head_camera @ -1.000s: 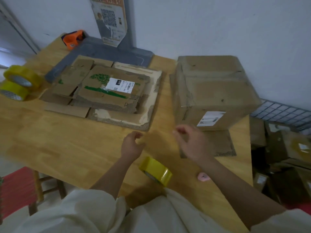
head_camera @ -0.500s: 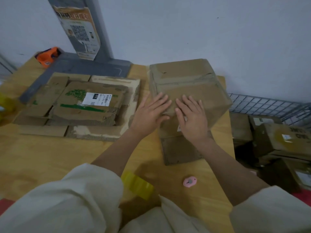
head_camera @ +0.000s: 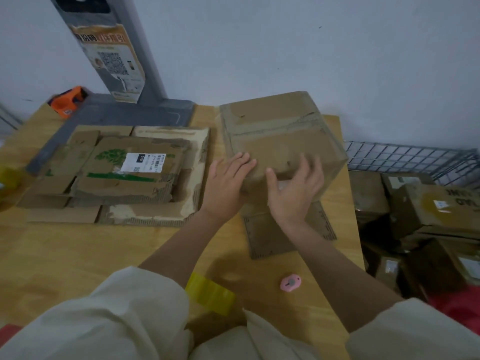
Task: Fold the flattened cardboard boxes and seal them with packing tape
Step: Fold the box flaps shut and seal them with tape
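The box (head_camera: 280, 141) stands on the table (head_camera: 104, 250), right of the flat cardboard (head_camera: 124, 172). Left hand (head_camera: 226, 185) and right hand (head_camera: 293, 190) lie on its near face, fingers extended and released, grasping nothing. The tape (head_camera: 210, 294) lies well behind the fingers, near the sleeve

Worktop (head_camera: 78, 255): pale wood, smooth, faint sheen. Box (head_camera: 280, 141): matt brown cardboard, scuffed. Flattened cardboard (head_camera: 166, 211): torn, rough corrugated edges. Tape roll (head_camera: 210, 294): glossy yellow plastic. Basket (head_camera: 405, 157): metal wire.
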